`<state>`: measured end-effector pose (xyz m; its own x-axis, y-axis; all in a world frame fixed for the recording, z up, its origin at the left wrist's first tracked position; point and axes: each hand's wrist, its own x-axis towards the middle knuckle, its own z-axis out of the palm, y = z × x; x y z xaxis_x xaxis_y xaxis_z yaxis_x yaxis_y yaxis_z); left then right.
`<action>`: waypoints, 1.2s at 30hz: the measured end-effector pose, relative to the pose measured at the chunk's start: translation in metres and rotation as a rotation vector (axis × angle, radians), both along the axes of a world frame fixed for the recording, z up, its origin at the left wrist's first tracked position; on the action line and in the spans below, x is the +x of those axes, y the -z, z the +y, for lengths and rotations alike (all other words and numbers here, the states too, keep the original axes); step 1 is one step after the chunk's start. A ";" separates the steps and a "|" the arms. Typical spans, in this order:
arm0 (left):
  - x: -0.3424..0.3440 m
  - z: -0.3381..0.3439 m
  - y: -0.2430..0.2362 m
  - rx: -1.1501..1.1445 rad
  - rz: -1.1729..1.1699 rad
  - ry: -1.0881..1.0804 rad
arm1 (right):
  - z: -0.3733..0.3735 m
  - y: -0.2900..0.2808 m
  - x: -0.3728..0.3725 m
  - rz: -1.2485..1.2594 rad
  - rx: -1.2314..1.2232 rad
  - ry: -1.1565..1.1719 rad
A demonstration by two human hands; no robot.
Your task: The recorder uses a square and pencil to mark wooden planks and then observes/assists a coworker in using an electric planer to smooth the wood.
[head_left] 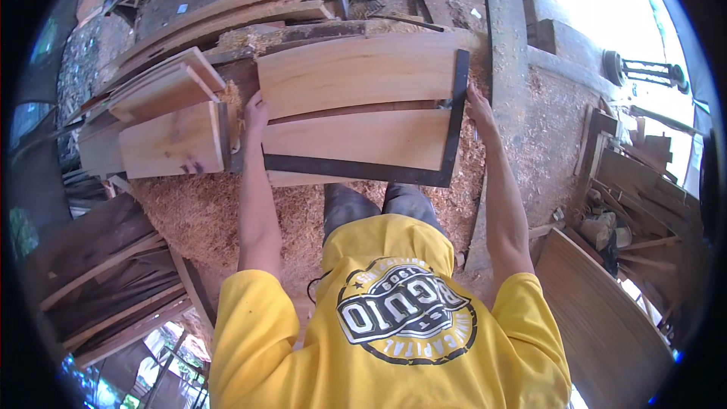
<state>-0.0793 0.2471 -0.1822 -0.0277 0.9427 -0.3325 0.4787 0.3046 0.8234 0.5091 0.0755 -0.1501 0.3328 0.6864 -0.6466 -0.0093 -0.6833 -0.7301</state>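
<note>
Two pale wooden boards lie one beyond the other in front of me: a far board (356, 68) and a near board (356, 140), with a narrow dark gap between them. A black L-shaped strip (363, 170), like a large carpenter's square, runs along their near and right edges. My left hand (256, 115) is closed on the left edge of the boards, where the gap ends. At the right end, my right hand (480, 111) is against the edge beside the black strip, its fingers curled over and partly hidden.
Stacked boards (174, 136) stand close on the left, with long planks (235, 19) beyond. A dark plank (506, 45) lies at far right. Shavings (204, 212) cover the ground around my legs. A grooved panel (598, 318) leans at lower right, below scrap wood (644, 197).
</note>
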 end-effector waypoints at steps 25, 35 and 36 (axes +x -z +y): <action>-0.043 -0.054 0.008 -0.316 -0.102 -0.040 | -0.033 -0.007 -0.006 0.149 -0.136 0.049; -0.053 -0.055 0.040 -0.180 0.052 -0.098 | -0.028 -0.034 -0.014 0.327 -0.128 0.179; -0.056 -0.056 0.042 -0.176 0.057 -0.097 | -0.028 -0.036 -0.016 0.336 -0.124 0.175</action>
<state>-0.1357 0.1912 -0.2244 -0.1386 0.8622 -0.4872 0.4845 0.4881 0.7260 0.4928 0.0479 -0.1142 0.1937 0.5479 -0.8138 -0.3570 -0.7333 -0.5786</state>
